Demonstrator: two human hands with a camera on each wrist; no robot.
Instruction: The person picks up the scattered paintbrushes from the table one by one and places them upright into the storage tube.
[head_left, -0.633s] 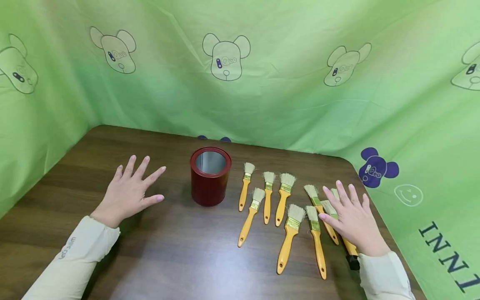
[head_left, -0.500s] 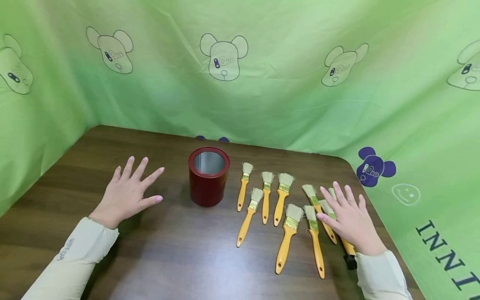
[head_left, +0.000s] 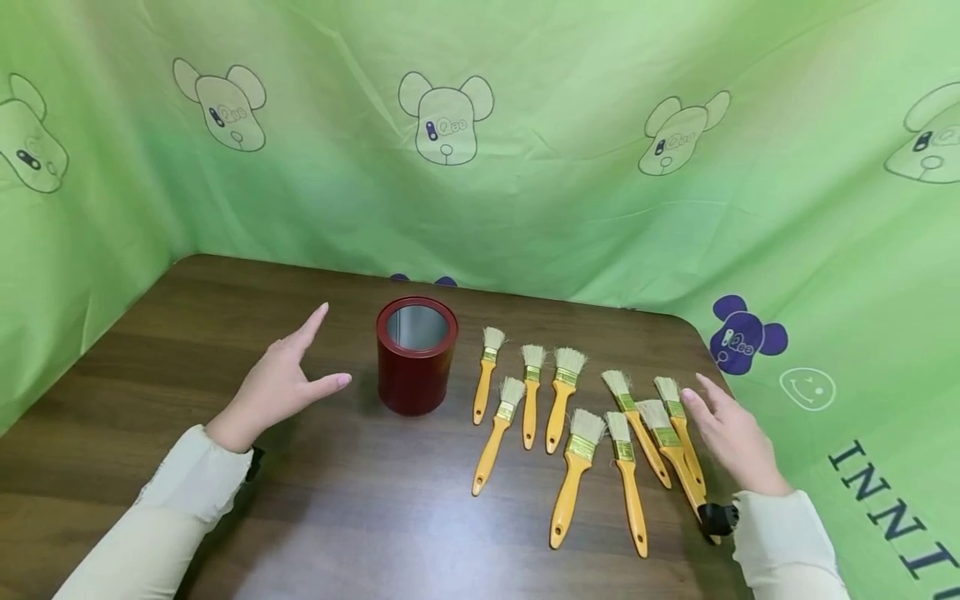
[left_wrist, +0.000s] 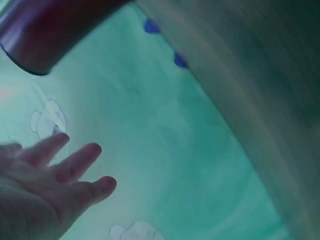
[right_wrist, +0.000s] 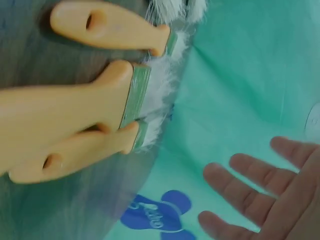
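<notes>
A dark red can (head_left: 415,379) with an open top stands upright near the middle of the table. Left of it, apart from it, my left hand (head_left: 276,385) is held with thumb and fingers spread and nothing between them. Several paintbrushes with yellow handles and pale bristles lie to the can's right, among them a wide paintbrush (head_left: 573,475) at the front. Beside the rightmost paintbrush (head_left: 681,433) my right hand (head_left: 738,437) hovers, empty, its fingers extended. In the right wrist view its fingers (right_wrist: 240,192) show apart from the brushes.
The brown wooden table (head_left: 337,517) has rounded far corners. A green printed cloth (head_left: 525,208) hangs behind it and at both sides. Black wrist cameras sit at both cuffs, the right camera (head_left: 718,518) overlapping a brush handle's end.
Both hands have turned from palm-down to more side-on. My left hand has shifted slightly right toward the can; my right hand has moved right, uncovering the rightmost brushes.
</notes>
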